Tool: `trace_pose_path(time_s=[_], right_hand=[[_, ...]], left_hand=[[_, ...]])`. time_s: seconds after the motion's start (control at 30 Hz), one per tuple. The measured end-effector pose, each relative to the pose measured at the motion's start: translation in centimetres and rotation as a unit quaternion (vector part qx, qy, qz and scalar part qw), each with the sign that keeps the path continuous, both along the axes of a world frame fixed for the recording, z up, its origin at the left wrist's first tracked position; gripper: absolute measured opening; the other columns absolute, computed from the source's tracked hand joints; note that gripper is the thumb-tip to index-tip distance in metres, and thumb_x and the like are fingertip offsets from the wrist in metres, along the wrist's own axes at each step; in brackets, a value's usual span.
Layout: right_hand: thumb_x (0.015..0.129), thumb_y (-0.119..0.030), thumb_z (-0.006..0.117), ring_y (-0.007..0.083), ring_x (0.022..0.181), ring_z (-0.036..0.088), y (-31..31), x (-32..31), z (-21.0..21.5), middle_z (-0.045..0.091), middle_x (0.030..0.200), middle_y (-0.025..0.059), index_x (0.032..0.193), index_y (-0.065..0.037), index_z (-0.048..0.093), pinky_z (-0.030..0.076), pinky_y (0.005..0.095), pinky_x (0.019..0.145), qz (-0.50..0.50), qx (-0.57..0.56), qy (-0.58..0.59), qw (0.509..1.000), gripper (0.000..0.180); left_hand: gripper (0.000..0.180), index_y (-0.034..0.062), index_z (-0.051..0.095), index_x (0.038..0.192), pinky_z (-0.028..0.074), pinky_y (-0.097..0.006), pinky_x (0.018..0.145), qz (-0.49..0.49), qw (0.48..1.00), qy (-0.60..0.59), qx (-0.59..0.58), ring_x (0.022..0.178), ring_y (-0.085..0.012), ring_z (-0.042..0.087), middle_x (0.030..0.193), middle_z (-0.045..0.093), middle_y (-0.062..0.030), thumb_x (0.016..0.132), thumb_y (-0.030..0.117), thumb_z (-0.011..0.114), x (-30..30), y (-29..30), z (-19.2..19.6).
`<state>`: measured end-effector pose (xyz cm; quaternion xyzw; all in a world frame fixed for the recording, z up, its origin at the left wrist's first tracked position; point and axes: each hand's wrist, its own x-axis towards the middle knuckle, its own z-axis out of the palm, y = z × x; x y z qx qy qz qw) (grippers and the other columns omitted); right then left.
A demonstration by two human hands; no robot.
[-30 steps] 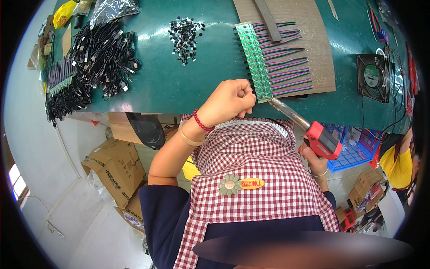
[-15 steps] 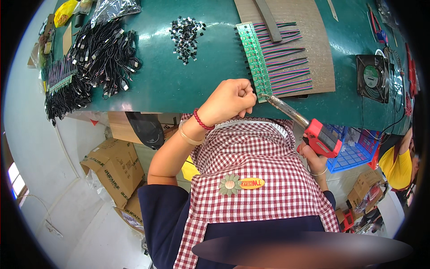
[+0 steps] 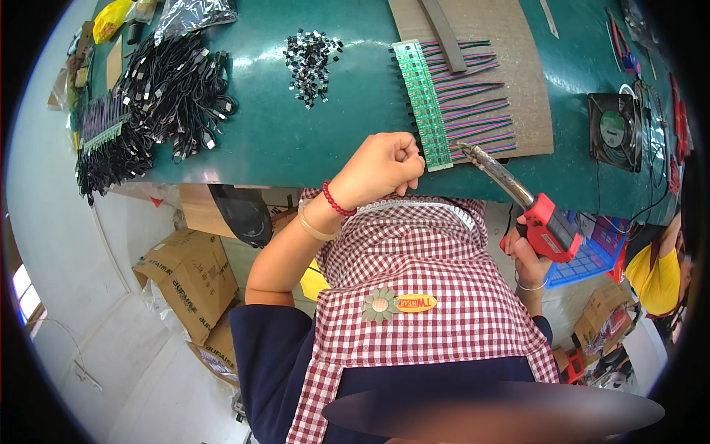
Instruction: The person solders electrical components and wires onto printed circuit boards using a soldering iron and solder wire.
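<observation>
While my left hand (image 3: 381, 164) fists shut just beside the green circuit strip (image 3: 423, 103) w/ striped wires at the desk's (image 3: 296, 140) near edge, my right hand (image 3: 526, 255) grips the red-handled soldering iron (image 3: 518, 194), tip angled at the strip's near end for access.

Brown printed cartons (image 3: 188, 277) on the floor lower left, seemingly another (image 3: 606, 311) lower right

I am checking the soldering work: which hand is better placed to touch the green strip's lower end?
Right: probably, since the right hand holds the soldering iron, tip beside the green circuit strip. The left hand is a closed fist.
</observation>
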<state>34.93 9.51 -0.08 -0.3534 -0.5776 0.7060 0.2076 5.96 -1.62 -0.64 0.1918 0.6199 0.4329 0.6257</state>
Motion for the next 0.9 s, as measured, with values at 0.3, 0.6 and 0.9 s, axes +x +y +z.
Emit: trace_pose_path(time_s=[0.3,0.6,0.9], right_hand=[[0.081,-0.014,0.059,0.0109,0.046,0.038,0.0,-3.7,1.1,0.043,0.057,0.0042,0.107,0.003,0.043,0.035,0.0243,0.045,-0.003,-0.023,0.113,0.993,0.035],[0.08,-0.01,0.054,0.0107,0.043,0.037,1.7,-5.5,2.2,0.042,0.054,0.0047,0.105,0.004,0.042,0.034,0.024,0.041,-0.018,-0.013,0.177,0.984,0.032],[0.084,-0.011,0.049,0.009,0.044,0.036,1.7,-6.1,2.7,0.041,0.054,0.0031,0.111,0.004,0.041,0.035,0.0224,0.044,-0.011,0.006,0.195,0.981,0.031]], left_hand=[[0.014,-0.0026,0.056,0.081,0.043,-0.022,0.044,0.004,0.999,0.04,0.034,0.049,-0.0068,0.054,0.062,0.06,-0.0042,0.082,0.011,0.057,-0.2,-0.6,0.6],[0.041,0.0059,0.057,0.107,0.037,-0.047,0.089,0.167,0.517,0.826,-0.151,0.111,-0.0338,0.043,0.121,0.047,-0.0169,0.075,0.029,0.067,-17.6,-7.5,1.6],[0.054,0.0086,0.057,0.102,0.035,-0.051,0.091,-0.038,0.476,0.809,-0.342,0.103,-0.0272,0.049,0.103,0.053,-0.0112,0.065,0.044,0.072,-22.2,-7.4,0.5]])
